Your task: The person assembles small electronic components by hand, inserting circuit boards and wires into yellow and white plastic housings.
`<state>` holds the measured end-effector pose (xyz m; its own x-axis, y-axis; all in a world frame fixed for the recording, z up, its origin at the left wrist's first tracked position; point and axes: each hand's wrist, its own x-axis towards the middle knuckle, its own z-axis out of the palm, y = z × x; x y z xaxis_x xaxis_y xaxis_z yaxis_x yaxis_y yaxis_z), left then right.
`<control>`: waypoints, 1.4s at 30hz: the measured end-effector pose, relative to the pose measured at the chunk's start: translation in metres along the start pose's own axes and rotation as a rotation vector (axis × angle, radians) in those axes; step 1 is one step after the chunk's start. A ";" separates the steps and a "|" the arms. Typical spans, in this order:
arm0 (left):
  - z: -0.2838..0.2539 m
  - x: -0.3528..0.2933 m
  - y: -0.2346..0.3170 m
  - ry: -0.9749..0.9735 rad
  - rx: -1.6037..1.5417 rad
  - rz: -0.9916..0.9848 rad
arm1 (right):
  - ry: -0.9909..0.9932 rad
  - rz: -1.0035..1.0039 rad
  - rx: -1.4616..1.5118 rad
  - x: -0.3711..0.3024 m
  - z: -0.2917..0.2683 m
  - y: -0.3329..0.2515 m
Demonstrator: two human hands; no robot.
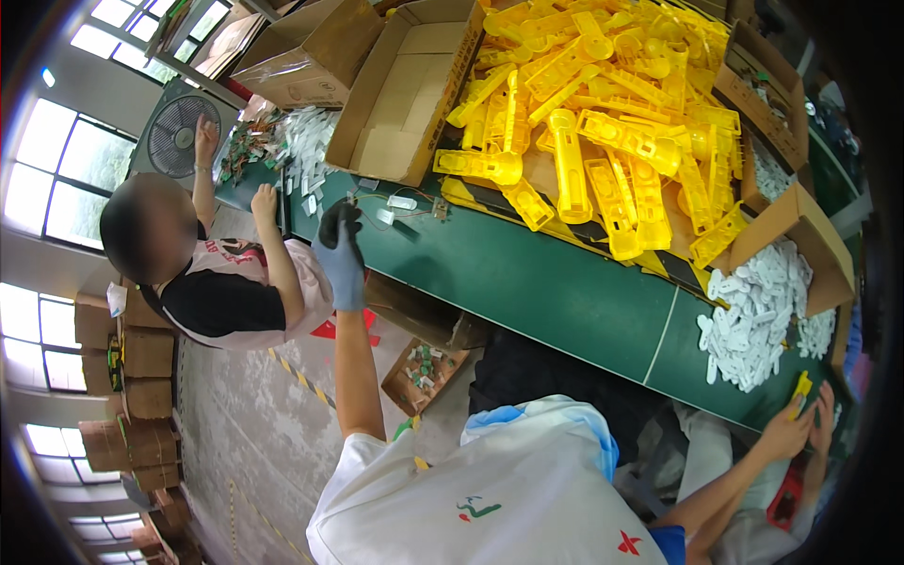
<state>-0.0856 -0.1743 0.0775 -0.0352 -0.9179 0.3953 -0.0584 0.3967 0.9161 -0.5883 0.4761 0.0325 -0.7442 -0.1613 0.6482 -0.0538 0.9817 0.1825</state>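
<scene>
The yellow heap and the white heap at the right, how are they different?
The yellow heap is bigger and spreads wider; the white heap is smaller. The yellow heap has long, chunky pieces, while the white heap has small, slim ones. Both are messy jumbles of many pieces.

1. Surface (pixel 452 273): dark green, one thin pale line across.
2. Heaped parts (pixel 570 169): bright yellow throughout.
3. Small pieces (pixel 753 311), right end: white.
4. Left hand (pixel 343 252): grey-blue glove, fingers (pixel 336 221) near black.
5. Shirt (pixel 537 490): white, light blue area, small green and red marks.
6. Open carton (pixel 395 104): plain brown.
7. Floor (pixel 226 405): grey; tape (pixel 301 379) on it striped yellow/black.
8. Co-worker's top: pale pink, black sleeve (pixel 221 297).
</scene>
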 end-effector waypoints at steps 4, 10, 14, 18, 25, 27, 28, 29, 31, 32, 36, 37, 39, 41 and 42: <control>0.028 -0.035 0.083 -0.138 -0.051 -0.106 | 0.327 0.059 0.780 -0.021 -0.081 -0.094; 0.118 -0.127 0.127 -0.456 -0.253 -0.216 | -0.178 -0.600 1.741 -0.045 -0.257 -0.296; 0.159 -0.179 0.159 -0.571 -0.304 -0.280 | -0.107 -0.627 1.702 -0.044 -0.273 -0.326; 0.172 -0.205 0.154 -0.584 -0.352 -0.291 | -0.094 -0.568 1.701 -0.048 -0.253 -0.320; 0.174 -0.203 0.137 -0.583 -0.326 -0.244 | -0.942 0.114 2.385 -0.058 -0.233 -0.301; 0.173 -0.197 0.144 -0.696 -0.207 -0.108 | -1.207 0.136 2.441 -0.051 -0.226 -0.296; 0.174 -0.193 0.137 -0.757 -0.217 -0.048 | -1.339 0.090 2.391 -0.051 -0.215 -0.293; 0.176 -0.191 0.133 -0.755 -0.215 -0.052 | -1.346 0.092 2.389 -0.048 -0.211 -0.292; 0.179 -0.189 0.127 -0.834 -0.380 -0.152 | -1.512 0.125 2.396 -0.045 -0.208 -0.290; 0.180 -0.188 0.127 -0.834 -0.378 -0.157 | -1.539 0.186 2.393 -0.047 -0.205 -0.291; 0.185 -0.185 0.124 -0.854 -0.328 -0.016 | -1.598 0.217 2.250 -0.046 -0.199 -0.291; 0.185 -0.183 0.119 -0.897 -0.288 0.007 | -1.590 0.215 2.229 -0.046 -0.199 -0.290; 0.186 -0.186 0.109 -0.944 -0.248 0.029 | -1.581 0.221 2.208 -0.044 -0.198 -0.289; 0.187 -0.193 0.100 -0.753 -0.344 -0.254 | -1.485 0.066 2.180 -0.042 -0.199 -0.288; 0.188 -0.193 0.100 -0.756 -0.344 -0.257 | -1.485 0.071 2.178 -0.041 -0.202 -0.287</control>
<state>-0.2720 0.0443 0.0803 -0.7231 -0.6776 0.1341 0.1447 0.0412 0.9886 -0.4083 0.1806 0.1030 -0.4636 -0.8769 -0.1272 0.4270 -0.0953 -0.8992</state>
